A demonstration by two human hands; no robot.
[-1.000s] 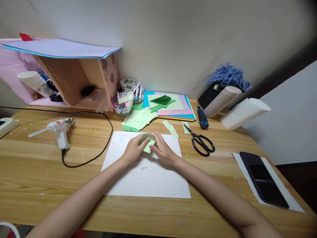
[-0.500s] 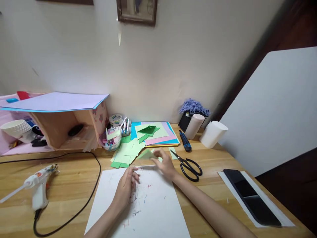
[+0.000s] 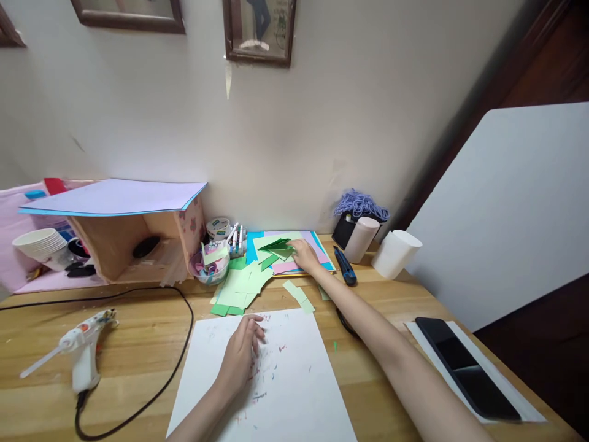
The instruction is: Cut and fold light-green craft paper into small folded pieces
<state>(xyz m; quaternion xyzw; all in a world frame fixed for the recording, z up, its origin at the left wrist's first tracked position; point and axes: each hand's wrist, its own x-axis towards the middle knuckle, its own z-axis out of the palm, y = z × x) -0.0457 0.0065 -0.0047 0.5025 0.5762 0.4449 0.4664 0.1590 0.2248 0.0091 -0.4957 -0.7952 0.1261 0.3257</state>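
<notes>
My left hand (image 3: 242, 353) rests on a white sheet (image 3: 304, 374) flecked with coloured marks, its fingers loosely bent and apart, holding nothing. Stretched toward the back, my right hand (image 3: 304, 255) pinches the edge of a folded light green paper (image 3: 281, 252). That paper lies against folded dark green paper (image 3: 271, 244) on a stack of coloured paper (image 3: 328, 265). Light green paper pieces (image 3: 243, 283) spread left of the stack. Small pale green strips (image 3: 299, 296) lie just past the white sheet. My right forearm mostly hides the black-handled scissors (image 3: 345, 322).
A glue gun (image 3: 85, 347) and its black cord lie at left, before an open box (image 3: 124, 255). Behind are a bowl of scraps (image 3: 209, 270) and markers (image 3: 237, 239). A utility knife (image 3: 345, 266), white rolls (image 3: 396, 254) and a phone (image 3: 467, 368) are at right.
My right hand has moved forward from above the white sheet's far edge to the coloured stack, carrying the folded light green paper. My left hand has stayed on the sheet. The view has tilted up slightly.
</notes>
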